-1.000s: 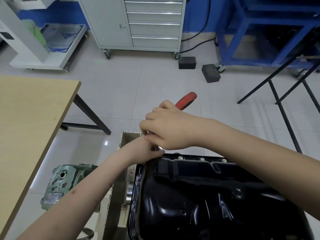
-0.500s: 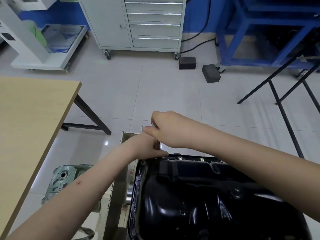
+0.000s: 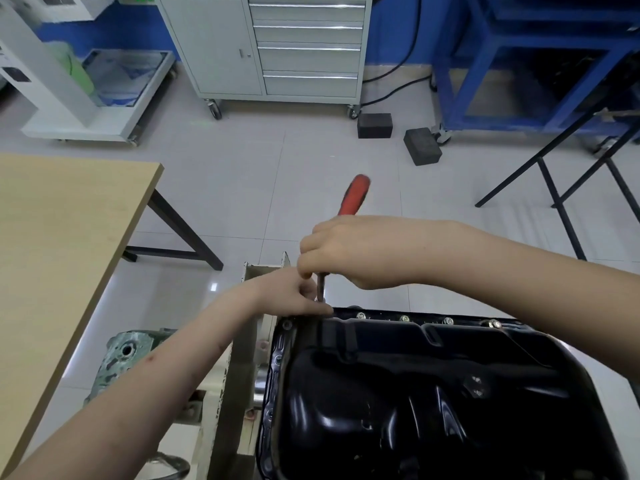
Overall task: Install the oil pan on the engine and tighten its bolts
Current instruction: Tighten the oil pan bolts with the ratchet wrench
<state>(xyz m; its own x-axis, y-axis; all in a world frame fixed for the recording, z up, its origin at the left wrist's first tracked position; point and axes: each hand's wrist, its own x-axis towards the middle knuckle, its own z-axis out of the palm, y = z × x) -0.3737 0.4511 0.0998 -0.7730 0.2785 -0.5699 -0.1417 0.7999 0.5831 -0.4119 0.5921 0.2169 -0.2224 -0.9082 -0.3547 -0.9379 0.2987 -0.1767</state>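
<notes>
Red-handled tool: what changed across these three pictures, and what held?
The red-handled tool swung: its handle pointed up-right a second ago, was hidden behind the right hand half a second ago, and now sticks up again, blurred. The right hand kept its grip; the left hand stayed at the shaft's foot. The oil pan and its rim bolts did not move.
</notes>
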